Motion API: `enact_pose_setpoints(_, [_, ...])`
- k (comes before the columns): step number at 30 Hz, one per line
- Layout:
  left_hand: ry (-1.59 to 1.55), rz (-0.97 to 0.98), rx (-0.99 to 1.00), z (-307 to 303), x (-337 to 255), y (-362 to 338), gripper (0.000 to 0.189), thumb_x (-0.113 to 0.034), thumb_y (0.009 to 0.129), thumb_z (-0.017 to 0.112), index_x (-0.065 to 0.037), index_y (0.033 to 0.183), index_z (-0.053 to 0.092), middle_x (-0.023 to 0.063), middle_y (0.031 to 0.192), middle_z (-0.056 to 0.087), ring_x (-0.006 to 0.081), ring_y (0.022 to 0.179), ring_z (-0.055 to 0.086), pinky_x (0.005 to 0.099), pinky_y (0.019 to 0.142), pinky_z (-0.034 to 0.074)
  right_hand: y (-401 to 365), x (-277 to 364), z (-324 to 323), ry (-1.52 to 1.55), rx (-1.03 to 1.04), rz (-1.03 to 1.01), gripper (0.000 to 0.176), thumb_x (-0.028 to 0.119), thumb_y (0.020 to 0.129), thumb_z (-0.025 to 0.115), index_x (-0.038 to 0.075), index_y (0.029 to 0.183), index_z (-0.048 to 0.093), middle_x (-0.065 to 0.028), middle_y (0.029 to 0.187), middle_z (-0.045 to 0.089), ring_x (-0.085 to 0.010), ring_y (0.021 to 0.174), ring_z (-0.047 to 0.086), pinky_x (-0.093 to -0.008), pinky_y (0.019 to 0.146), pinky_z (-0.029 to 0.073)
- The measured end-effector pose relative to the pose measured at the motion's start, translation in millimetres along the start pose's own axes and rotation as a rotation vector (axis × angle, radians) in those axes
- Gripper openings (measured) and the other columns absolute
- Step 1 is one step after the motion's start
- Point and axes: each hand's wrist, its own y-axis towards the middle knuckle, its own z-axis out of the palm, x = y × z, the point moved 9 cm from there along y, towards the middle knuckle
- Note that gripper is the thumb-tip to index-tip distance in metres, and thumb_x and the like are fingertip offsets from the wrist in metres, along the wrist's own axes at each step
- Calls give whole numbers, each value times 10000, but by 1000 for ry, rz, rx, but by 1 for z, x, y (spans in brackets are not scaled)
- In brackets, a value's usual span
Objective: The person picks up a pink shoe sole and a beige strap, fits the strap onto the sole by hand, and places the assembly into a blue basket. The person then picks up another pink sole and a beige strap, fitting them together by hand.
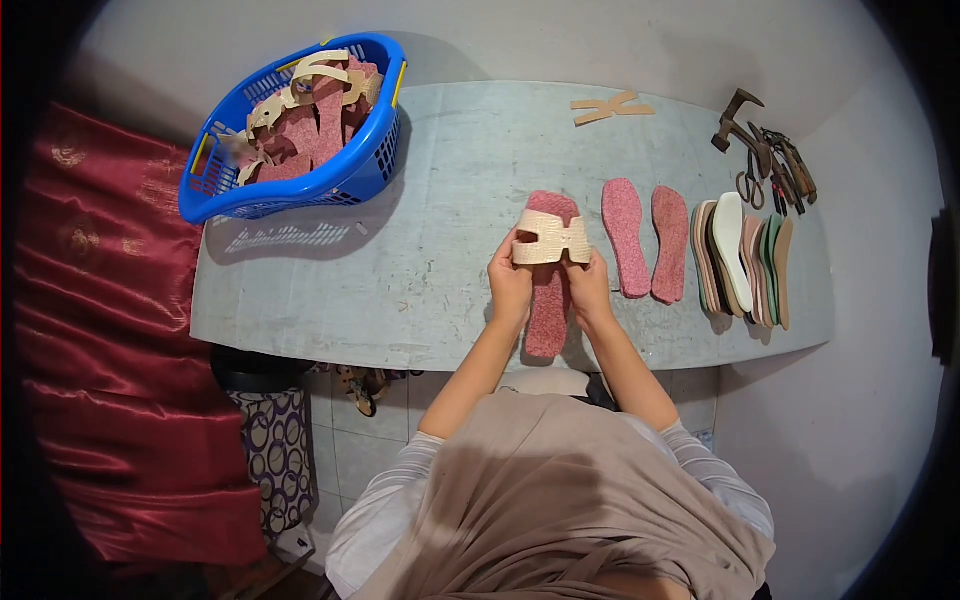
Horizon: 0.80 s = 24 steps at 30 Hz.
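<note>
A sandal (548, 310) with a speckled pink sole is held upright-lengthwise over the table's front part, its toe pointing away from me. Its cream, textured strap (552, 238) with side cut-outs arches across the front of the sole. My left hand (511, 285) grips the strap's left side, and my right hand (590, 283) grips its right side. Both hands' fingers are closed and partly hidden under the strap and sole. Just right of my right hand lie two pink insoles, a nearer one (627, 238) and a farther one (670, 245).
A blue basket (345, 175) holding several sandals stands at the table's (450, 150) back left. Beige strap pieces (612, 107) lie at the back. To the right are a row of coloured soles (735, 250), a hammer (738, 120), scissors (750, 185) and pliers (790, 165) near the wall.
</note>
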Motion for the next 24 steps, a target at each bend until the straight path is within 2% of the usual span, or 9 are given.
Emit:
enact_pose_setpoints(1, [12, -5, -48, 3, -6, -2, 328, 39, 817, 495, 49, 1143, 455, 87, 1030, 558, 146, 907, 556, 252, 778, 468, -2, 3, 5, 0, 10, 11, 280, 40, 790, 579, -20, 1054, 508, -60, 970, 581, -114, 853, 542, -248, 755, 426])
enact_pose_setpoints(4, [-48, 48, -99, -1, -7, -2, 283, 28, 834, 469, 37, 1116, 478, 82, 998, 572, 144, 872, 568, 250, 753, 479, -2, 8, 14, -90, 78, 53, 295, 43, 802, 547, -7, 1087, 491, -34, 988, 564, -101, 896, 513, -242, 791, 398])
enact_pose_setpoints(7, [-162, 5, -97, -4, -11, 3, 269, 7, 843, 466, 19, 1110, 487, 81, 983, 577, 146, 835, 579, 260, 727, 496, 7, 7, 13, -225, 213, 31, 380, 80, 768, 555, -2, 1130, 476, -9, 979, 564, -98, 884, 511, -217, 789, 386])
enact_pose_setpoints(10, [-205, -66, -63, -7, -9, 7, 248, -20, 843, 483, 6, 1090, 500, 81, 972, 579, 154, 812, 587, 282, 705, 517, -1, 6, 18, 113, 537, 297, 435, 75, 714, 513, -2, 1140, 473, -17, 1016, 544, -104, 916, 496, -215, 800, 377])
enact_pose_setpoints(11, [-240, -108, -44, -7, -7, 6, 250, -52, 844, 494, 3, 1088, 501, 77, 975, 579, 151, 824, 584, 281, 714, 512, -5, 21, 26, 320, 572, 309, 477, 45, 675, 481, -8, 1149, 474, -52, 1033, 504, -139, 938, 481, -280, 847, 376])
enact_pose_setpoints(14, [-350, -234, 17, -3, 2, 3, 278, -151, 845, 528, -8, 1082, 505, 68, 985, 579, 141, 858, 572, 275, 742, 497, -2, 29, 16, 380, 526, 265, 488, 82, 698, 507, -6, 1176, 455, -73, 1080, 505, -151, 960, 485, -280, 850, 381])
enact_pose_setpoints(15, [-354, -259, 17, -4, 6, 2, 280, -162, 841, 534, -15, 1078, 505, 68, 988, 577, 151, 862, 573, 291, 748, 502, 2, 34, 14, 272, 527, 189, 450, 93, 759, 505, -5, 1194, 440, -88, 1130, 495, -152, 1011, 476, -282, 853, 387])
enact_pose_setpoints(18, [-375, -328, 62, -1, 14, -3, 282, -154, 838, 539, -22, 1083, 500, 68, 994, 574, 161, 869, 573, 303, 756, 503, 2, 39, 15, 0, 476, 111, 395, 115, 825, 498, -8, 1195, 434, -88, 1145, 491, -148, 1022, 476, -290, 853, 394])
enact_pose_setpoints(24, [-395, -413, 108, 7, 16, -9, 286, -126, 816, 564, -33, 1076, 491, 66, 989, 573, 174, 871, 573, 315, 764, 503, 0, 39, 26, 33, 529, 44, 322, 116, 837, 531, 31, 1140, 465, -51, 1096, 512, -131, 982, 496, -272, 843, 401])
